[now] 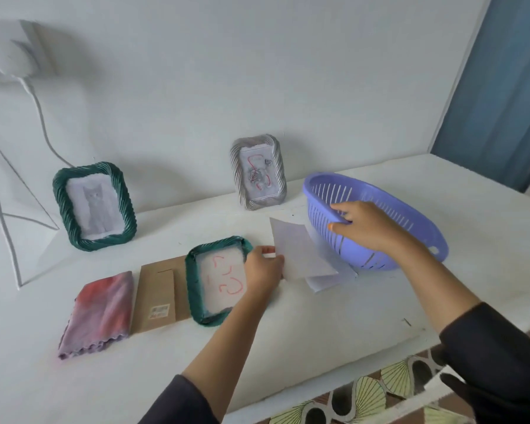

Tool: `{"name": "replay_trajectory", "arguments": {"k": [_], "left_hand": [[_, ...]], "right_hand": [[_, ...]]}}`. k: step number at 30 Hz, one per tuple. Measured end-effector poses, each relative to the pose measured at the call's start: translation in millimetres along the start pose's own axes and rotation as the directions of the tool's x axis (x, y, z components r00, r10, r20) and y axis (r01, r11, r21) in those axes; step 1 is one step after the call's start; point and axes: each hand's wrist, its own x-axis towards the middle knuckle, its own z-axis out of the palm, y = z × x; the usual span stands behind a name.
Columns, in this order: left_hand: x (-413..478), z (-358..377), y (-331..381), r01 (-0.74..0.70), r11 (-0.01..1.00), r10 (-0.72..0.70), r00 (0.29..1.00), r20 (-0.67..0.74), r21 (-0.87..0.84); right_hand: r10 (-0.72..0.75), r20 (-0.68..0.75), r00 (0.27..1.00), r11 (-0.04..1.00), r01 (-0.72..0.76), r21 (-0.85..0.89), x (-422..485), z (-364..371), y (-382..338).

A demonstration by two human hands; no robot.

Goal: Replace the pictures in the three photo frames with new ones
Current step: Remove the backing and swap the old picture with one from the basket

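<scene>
I read this as home room, not workshop: white table against plain wall, blue curtain, leaf-patterned floor, charger plug in wall, plastic basket, folded cloth, green frame, silver frame.

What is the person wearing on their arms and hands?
Long dark sleeves, almost black, cover the upper arms: the left sleeve and right sleeve end well above the wrists. The left grip and right grip are bare hands, no gloves. The right thumbnail looks orange.
</scene>
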Motion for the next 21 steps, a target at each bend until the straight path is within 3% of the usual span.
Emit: {"name": "replay_trajectory", "arguments": {"k": [7, 15, 19, 21], "left_hand": [[-2, 44, 1, 0.041, 0.999, -0.041, 0.999, 0.015, 0.018], [-7, 60, 3, -0.007, 0.993, 0.008, 1.0, -0.006, 0.121], [-13, 62, 6, -0.061, 0.968, 0.061, 0.998, 0.006, 0.244], [-16, 62, 9, -0.086, 0.92, 0.095, 0.995, -0.006, 0.382]], "right_hand": [[-0.063, 0.017, 0.998, 0.998, 0.062, 0.031, 11, -5, 9], [-0.189, 0.032, 0.981, 0.97, 0.192, -0.151, 5, 21, 13], [-0.195, 0.061, 0.979, 0.946, 0.205, -0.251, -2, 40, 14], [-0.175, 0.103, 0.979, 0.963, 0.192, -0.19, -1, 37, 14]]}}
